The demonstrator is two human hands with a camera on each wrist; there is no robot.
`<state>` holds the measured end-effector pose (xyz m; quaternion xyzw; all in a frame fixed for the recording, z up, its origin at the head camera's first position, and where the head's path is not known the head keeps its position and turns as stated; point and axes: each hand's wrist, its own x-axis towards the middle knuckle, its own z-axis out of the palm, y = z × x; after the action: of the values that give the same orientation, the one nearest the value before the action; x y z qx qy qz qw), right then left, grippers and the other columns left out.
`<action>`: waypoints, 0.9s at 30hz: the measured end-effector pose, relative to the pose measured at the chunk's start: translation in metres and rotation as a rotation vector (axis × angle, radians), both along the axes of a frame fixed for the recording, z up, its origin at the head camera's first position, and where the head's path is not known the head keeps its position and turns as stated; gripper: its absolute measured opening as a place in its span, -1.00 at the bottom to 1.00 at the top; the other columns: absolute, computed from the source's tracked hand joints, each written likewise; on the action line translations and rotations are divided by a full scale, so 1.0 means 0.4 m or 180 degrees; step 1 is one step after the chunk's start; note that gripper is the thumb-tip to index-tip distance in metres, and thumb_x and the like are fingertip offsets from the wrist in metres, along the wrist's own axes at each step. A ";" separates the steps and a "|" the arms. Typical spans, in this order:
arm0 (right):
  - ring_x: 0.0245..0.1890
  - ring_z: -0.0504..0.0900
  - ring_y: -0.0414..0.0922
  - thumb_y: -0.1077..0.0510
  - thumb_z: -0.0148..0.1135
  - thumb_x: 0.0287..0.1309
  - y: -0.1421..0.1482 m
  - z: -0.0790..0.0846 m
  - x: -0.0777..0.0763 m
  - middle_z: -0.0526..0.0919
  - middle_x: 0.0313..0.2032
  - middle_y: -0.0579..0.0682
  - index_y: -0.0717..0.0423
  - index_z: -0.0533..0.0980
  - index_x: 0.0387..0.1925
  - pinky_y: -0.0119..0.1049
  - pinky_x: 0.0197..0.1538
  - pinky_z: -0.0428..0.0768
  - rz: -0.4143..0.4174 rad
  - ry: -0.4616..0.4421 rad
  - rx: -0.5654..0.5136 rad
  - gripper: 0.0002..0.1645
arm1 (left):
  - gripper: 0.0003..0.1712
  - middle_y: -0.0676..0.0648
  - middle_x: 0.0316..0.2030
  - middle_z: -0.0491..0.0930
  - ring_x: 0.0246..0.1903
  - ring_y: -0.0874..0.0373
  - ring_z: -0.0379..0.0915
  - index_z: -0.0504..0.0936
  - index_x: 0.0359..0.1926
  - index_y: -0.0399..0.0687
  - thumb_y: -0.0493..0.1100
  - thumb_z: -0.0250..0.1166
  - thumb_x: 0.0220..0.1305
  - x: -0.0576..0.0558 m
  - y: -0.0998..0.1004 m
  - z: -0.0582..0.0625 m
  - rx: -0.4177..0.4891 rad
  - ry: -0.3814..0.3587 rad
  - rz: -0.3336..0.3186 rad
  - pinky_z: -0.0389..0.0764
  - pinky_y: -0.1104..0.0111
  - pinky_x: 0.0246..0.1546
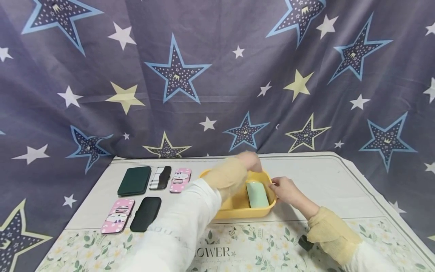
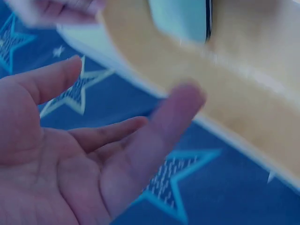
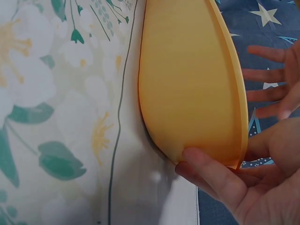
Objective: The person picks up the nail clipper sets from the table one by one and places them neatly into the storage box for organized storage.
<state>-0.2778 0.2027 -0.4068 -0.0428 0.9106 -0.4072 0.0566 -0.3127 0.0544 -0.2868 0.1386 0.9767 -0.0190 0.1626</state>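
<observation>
A yellow plastic basin (image 1: 234,214) sits on the table, and a mint-green flat case (image 1: 257,194) lies inside at its right end. My left hand (image 1: 250,161) is over the basin's far rim in the head view. In the left wrist view its fingers are spread beside the rim and hold nothing. With thumb and fingers, my right hand (image 3: 253,183) grips the basin's right end, as the right wrist view shows. The left forearm hides part of the basin's left side.
Left of the basin lie a dark green case (image 1: 134,181), a plaid-and-black case (image 1: 160,178), a black case (image 1: 146,214) and pink cat-pattern cases (image 1: 118,216). A starry curtain (image 1: 217,94) hangs behind the table. A small dark object (image 1: 306,243) shows by the right sleeve.
</observation>
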 end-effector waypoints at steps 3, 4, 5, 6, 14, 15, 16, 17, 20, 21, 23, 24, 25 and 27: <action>-0.48 0.63 -0.08 0.21 -0.02 0.20 -0.003 -0.001 -0.002 0.58 -0.22 0.30 0.40 0.41 -0.01 -0.32 -0.55 0.58 -0.0036 -0.0046 -0.0005 -0.62 | -0.42 -0.09 0.13 0.36 0.05 0.04 0.33 0.44 0.09 -0.04 0.19 0.07 0.14 -0.004 -0.031 0.028 0.0127 0.0051 0.0106 0.36 0.23 0.06; -0.48 0.63 -0.08 0.21 -0.02 0.21 -0.003 -0.002 -0.002 0.58 -0.22 0.30 0.40 0.41 -0.01 -0.32 -0.54 0.58 -0.0036 -0.0063 0.0002 -0.61 | -0.42 -0.09 0.13 0.37 0.05 0.04 0.34 0.45 0.09 -0.04 0.20 0.06 0.15 -0.007 -0.047 0.040 0.0161 0.0083 0.0122 0.36 0.21 0.06; -0.48 0.63 -0.08 0.21 -0.02 0.21 -0.004 -0.003 -0.003 0.58 -0.21 0.30 0.40 0.41 -0.01 -0.32 -0.54 0.58 -0.0047 -0.0080 -0.0011 -0.61 | -0.38 -0.10 0.15 0.35 0.08 0.01 0.31 0.41 0.12 -0.06 0.22 0.05 0.16 -0.010 -0.062 0.052 0.0181 0.0105 0.0125 0.34 0.18 0.09; -0.48 0.63 -0.08 0.21 -0.02 0.21 -0.005 -0.003 -0.002 0.58 -0.21 0.30 0.40 0.41 0.00 -0.32 -0.54 0.59 -0.0051 -0.0086 -0.0013 -0.61 | -0.35 -0.11 0.19 0.30 0.13 -0.01 0.27 0.37 0.16 -0.08 0.22 0.03 0.17 -0.013 -0.080 0.064 0.0199 0.0146 0.0090 0.29 0.16 0.13; -0.43 0.63 -0.07 0.19 -0.04 0.22 0.001 0.001 0.003 0.57 -0.18 0.30 0.39 0.39 0.02 -0.32 -0.52 0.59 -0.0023 -0.0075 -0.0006 -0.59 | -0.10 -0.25 0.33 -0.04 0.30 -0.14 -0.11 -0.14 0.37 -0.09 0.14 0.08 0.17 -0.050 -0.262 0.094 0.0822 0.0685 -0.0207 -0.02 0.07 0.27; -0.42 0.63 -0.07 0.18 -0.04 0.23 0.003 0.002 0.003 0.57 -0.17 0.29 0.38 0.39 0.03 -0.32 -0.51 0.59 -0.0032 -0.0084 0.0006 -0.59 | -0.09 -0.25 0.34 -0.08 0.30 -0.17 -0.14 -0.16 0.37 -0.06 0.12 0.11 0.16 -0.056 -0.286 0.087 0.0928 0.0732 -0.0242 -0.04 0.03 0.27; -0.42 0.63 -0.06 0.18 -0.05 0.23 0.004 0.001 0.003 0.57 -0.17 0.30 0.38 0.39 0.03 -0.32 -0.52 0.59 -0.0024 -0.0075 0.0028 -0.59 | -0.07 -0.24 0.34 -0.12 0.31 -0.19 -0.17 -0.18 0.37 -0.03 0.11 0.13 0.15 -0.062 -0.310 0.077 0.1025 0.0751 -0.0268 -0.05 0.01 0.26; -0.42 0.63 -0.06 0.18 -0.04 0.23 0.006 0.001 0.004 0.57 -0.17 0.30 0.39 0.39 0.03 -0.33 -0.52 0.59 -0.0026 -0.0074 0.0037 -0.59 | -0.05 -0.24 0.35 -0.16 0.30 -0.21 -0.19 -0.20 0.38 0.00 0.10 0.15 0.14 -0.066 -0.332 0.066 0.1100 0.0772 -0.0287 -0.05 -0.03 0.25; -0.43 0.63 -0.06 0.18 -0.04 0.23 0.006 0.002 0.005 0.56 -0.17 0.31 0.40 0.38 0.02 -0.32 -0.52 0.59 -0.0013 -0.0075 0.0026 -0.59 | -0.02 -0.25 0.35 -0.20 0.30 -0.26 -0.24 -0.18 0.38 0.03 0.10 0.20 0.10 -0.080 -0.397 0.024 0.1206 0.0849 -0.0289 -0.02 -0.14 0.19; -0.43 0.63 -0.06 0.19 -0.04 0.22 0.006 0.001 0.004 0.56 -0.17 0.31 0.40 0.38 0.02 -0.32 -0.52 0.59 0.0001 -0.0066 0.0025 -0.59 | -0.02 -0.24 0.36 -0.21 0.30 -0.27 -0.25 -0.18 0.38 0.04 0.10 0.21 0.09 -0.085 -0.418 0.007 0.1205 0.0874 -0.0286 -0.01 -0.16 0.17; -0.45 0.63 -0.07 0.19 -0.04 0.22 0.003 0.001 0.004 0.56 -0.17 0.31 0.40 0.38 0.02 -0.31 -0.52 0.59 0.0016 -0.0052 0.0024 -0.59 | 0.00 -0.25 0.36 -0.23 0.30 -0.27 -0.27 -0.17 0.38 0.04 0.12 0.23 0.07 -0.091 -0.457 -0.025 0.1174 0.0896 -0.0247 0.00 -0.19 0.15; -0.45 0.63 -0.07 0.19 -0.03 0.22 0.001 0.002 0.004 0.57 -0.17 0.31 0.40 0.39 0.02 -0.31 -0.52 0.59 0.0015 -0.0045 0.0023 -0.59 | 0.01 -0.26 0.36 -0.23 0.30 -0.27 -0.28 -0.16 0.38 0.04 0.12 0.24 0.06 -0.094 -0.475 -0.042 0.1147 0.0895 -0.0212 0.00 -0.18 0.16; -0.46 0.63 -0.08 0.19 -0.03 0.22 0.000 0.001 0.004 0.57 -0.17 0.31 0.40 0.39 0.02 -0.31 -0.52 0.59 0.0016 -0.0041 0.0020 -0.59 | 0.01 -0.27 0.35 -0.24 0.30 -0.28 -0.29 -0.16 0.38 0.03 0.12 0.24 0.05 -0.097 -0.491 -0.058 0.1135 0.0880 -0.0168 -0.02 -0.19 0.15; -0.46 0.63 -0.08 0.19 -0.04 0.22 -0.002 0.000 0.002 0.57 -0.17 0.31 0.40 0.38 0.02 -0.30 -0.52 0.59 0.0039 -0.0025 0.0042 -0.59 | 0.04 -0.29 0.35 -0.23 0.30 -0.29 -0.29 -0.16 0.38 0.01 0.14 0.25 0.03 -0.099 -0.517 -0.087 0.1106 0.0829 -0.0026 -0.03 -0.20 0.15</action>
<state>-0.2768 0.2021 -0.4066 -0.0463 0.9128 -0.4009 0.0630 -0.3522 -0.1524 -0.3217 0.1650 0.9775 0.1312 0.0086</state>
